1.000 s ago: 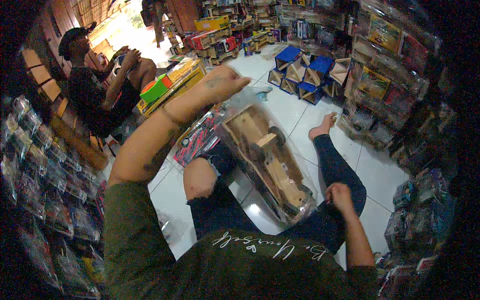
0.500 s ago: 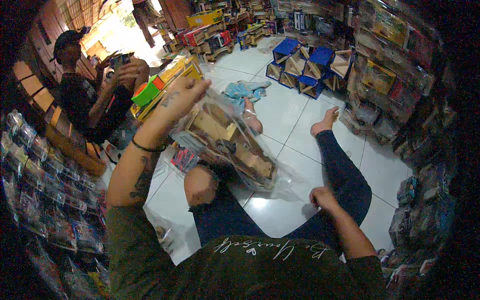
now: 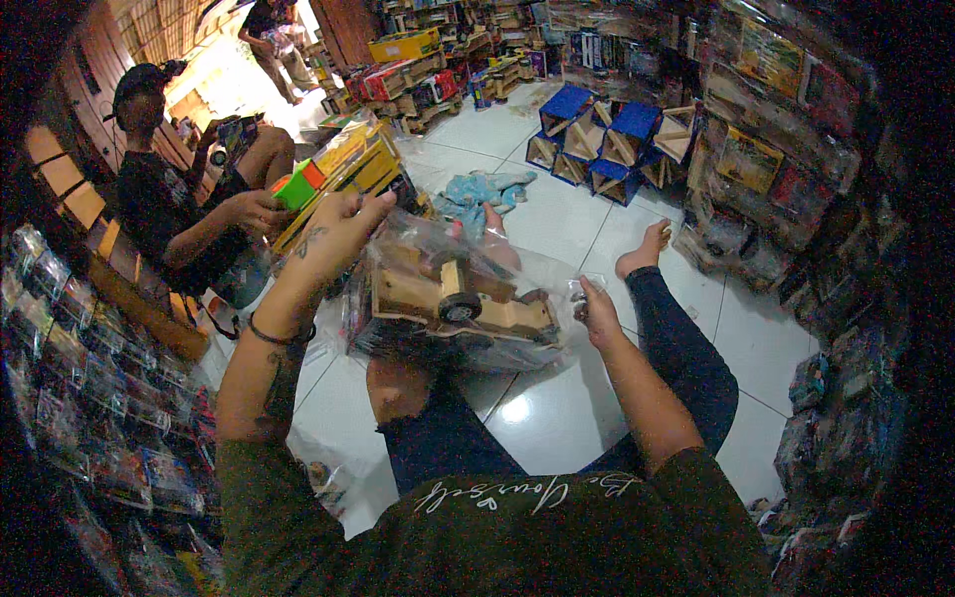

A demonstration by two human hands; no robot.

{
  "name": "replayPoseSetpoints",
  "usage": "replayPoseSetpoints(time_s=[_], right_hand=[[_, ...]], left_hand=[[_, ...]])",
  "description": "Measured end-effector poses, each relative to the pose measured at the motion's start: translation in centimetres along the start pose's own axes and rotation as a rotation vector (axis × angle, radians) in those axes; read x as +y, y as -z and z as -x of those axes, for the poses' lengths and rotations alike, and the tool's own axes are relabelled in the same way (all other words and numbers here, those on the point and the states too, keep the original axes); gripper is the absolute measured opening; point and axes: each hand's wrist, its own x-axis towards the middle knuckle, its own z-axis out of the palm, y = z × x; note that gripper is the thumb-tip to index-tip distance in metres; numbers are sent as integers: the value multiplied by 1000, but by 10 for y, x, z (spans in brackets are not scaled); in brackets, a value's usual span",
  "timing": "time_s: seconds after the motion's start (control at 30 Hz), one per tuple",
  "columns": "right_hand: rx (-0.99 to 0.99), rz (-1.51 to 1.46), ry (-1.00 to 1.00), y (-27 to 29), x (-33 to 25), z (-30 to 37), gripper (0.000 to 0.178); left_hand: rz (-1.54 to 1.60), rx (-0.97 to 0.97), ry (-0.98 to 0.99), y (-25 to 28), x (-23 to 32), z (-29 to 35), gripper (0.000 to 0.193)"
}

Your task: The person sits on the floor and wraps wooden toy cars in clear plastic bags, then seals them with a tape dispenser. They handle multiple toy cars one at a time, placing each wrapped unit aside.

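Note:
A wooden toy vehicle [image 3: 413,294] with dark wheels lies tilted on its side inside a clear plastic bag [image 3: 423,235], raised above my bent knee. My left hand [image 3: 350,221] is closed on the bag at its upper left end. At the opposite end, my right hand [image 3: 597,313] pinches the bag's right corner. The bag hangs stretched between both hands, and my right fingertips are partly hidden by the plastic.
At left a seated person [image 3: 164,194] reaches toward a green and orange toy [image 3: 298,186] on yellow toy trucks [image 3: 348,169]. Blue and wooden triangular pieces [image 3: 607,139] stand ahead on white tiles. A light-blue cloth [image 3: 482,194] lies by my foot. Wrapped goods [image 3: 766,159] line the right wall.
My right hand has risen from beside my leg and taken hold of the bag's right end. The bagged toy vehicle has turned, showing its wheels. The seated person's hand has moved to the green toy.

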Motion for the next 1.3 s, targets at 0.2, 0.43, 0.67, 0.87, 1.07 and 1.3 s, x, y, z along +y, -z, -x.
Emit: replayPoseSetpoints(time_s=[0.2,0.43,0.67,0.87,1.07,1.3], right_hand=[[207,-103,471,42,-117,61,26],[354,179,722,97,-155,77,28],[425,641,609,98,-154,70,41],[140,1261,1384,9,-160,113,59],[-808,1589,876,-26,-128,98,14],[-776,1559,872,-14,-142,108,15]], left_hand=[[181,121,68,4,-36,23,39],[150,40,98,-109,-126,29,44],[-50,248,-63,-129,-157,53,45],[54,217,-193,-135,-159,65,37],[-359,541,-458,-143,-113,65,26],[-24,-241,-736,-229,-36,26,28]])
